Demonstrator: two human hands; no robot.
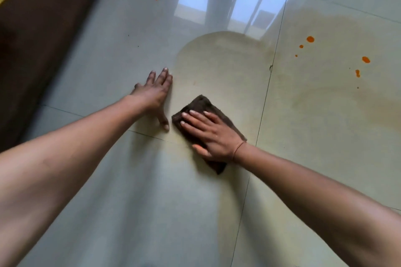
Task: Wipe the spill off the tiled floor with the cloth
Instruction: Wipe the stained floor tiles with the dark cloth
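Dark brown cloth (202, 105) folded flat on glossy tiled floor (108, 180). Yellowish smeared spill (227, 67) spreads beyond it; orange drops (310, 39) far right.

Both arms are bare and stretched forward and down, the left arm (65, 158) coming in from the lower left and the right arm (314, 191) from the lower right, so that the two converge near the middle of the view. The left grip (155, 95) lies palm down with its fingers (165, 76) straight and slightly spread, pointing away from the body, the thumb angled out toward the other hand. The right grip (209, 134) is also flat and palm down, just beside the left thumb, wrist bent, its straight fingers (193, 115) close together and pointing up and left.
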